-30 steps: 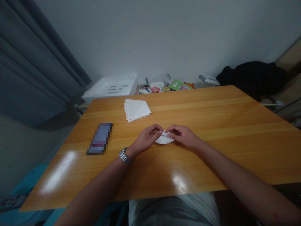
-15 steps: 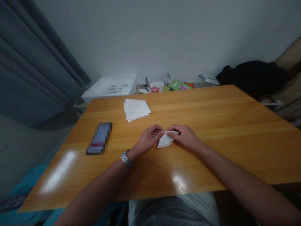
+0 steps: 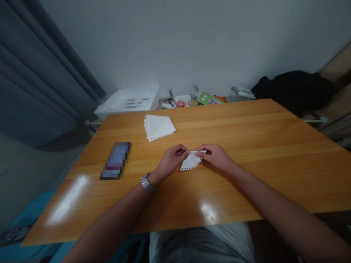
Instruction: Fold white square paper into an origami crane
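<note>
A small folded piece of white paper (image 3: 189,163) with a row of punched holes along its lower edge is held between both hands, just above the table. My left hand (image 3: 174,157) pinches its upper left part between thumb and fingers. On the other side, my right hand (image 3: 215,155) grips the upper right corner, thumb on the near face. Some of the fingers behind the paper are hidden. Farther off to the left lies a stack of white paper sheets (image 3: 159,127) with holes along the edges.
A phone (image 3: 115,160) with a blurred screen lies on the wooden table (image 3: 263,146) at left. Beyond the far edge are a white foam tray (image 3: 128,98), a green booklet (image 3: 210,98), small clutter and a black cloth (image 3: 293,89). A grey curtain (image 3: 41,62) hangs at left.
The folded paper has shifted slightly left and turned a little between my fingers. My left hand has edged left with it, and the hold of both hands continues.
</note>
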Demonstrator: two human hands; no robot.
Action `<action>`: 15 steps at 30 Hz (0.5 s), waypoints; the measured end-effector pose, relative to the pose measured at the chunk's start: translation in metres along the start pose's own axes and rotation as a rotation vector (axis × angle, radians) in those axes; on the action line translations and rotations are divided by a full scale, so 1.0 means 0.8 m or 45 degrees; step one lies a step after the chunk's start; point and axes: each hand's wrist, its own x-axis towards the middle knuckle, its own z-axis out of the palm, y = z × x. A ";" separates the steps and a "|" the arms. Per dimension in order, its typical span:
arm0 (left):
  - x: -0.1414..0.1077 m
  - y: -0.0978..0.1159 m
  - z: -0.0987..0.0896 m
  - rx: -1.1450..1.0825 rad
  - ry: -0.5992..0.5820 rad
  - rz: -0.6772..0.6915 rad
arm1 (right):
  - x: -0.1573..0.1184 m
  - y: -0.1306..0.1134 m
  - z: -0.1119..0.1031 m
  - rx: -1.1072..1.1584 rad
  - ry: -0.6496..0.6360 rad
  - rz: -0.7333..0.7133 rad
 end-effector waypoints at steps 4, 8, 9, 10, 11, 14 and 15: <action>-0.001 0.002 -0.001 0.037 -0.004 0.006 | 0.000 0.001 0.001 0.020 0.009 0.013; -0.002 0.003 -0.003 0.044 -0.022 0.025 | -0.001 0.002 0.001 0.059 -0.021 0.051; -0.002 0.004 -0.004 0.047 -0.028 0.024 | -0.002 0.002 0.000 0.071 -0.034 0.064; -0.002 0.004 -0.005 0.051 -0.037 0.023 | -0.002 0.003 -0.001 0.083 -0.052 0.078; -0.002 0.004 -0.006 0.053 -0.046 0.024 | -0.002 0.003 -0.002 0.098 -0.072 0.092; -0.001 0.004 -0.009 0.058 -0.072 0.029 | -0.002 0.005 -0.006 0.136 -0.131 0.123; 0.000 0.004 -0.010 0.063 -0.076 0.028 | -0.001 0.005 -0.008 0.138 -0.154 0.128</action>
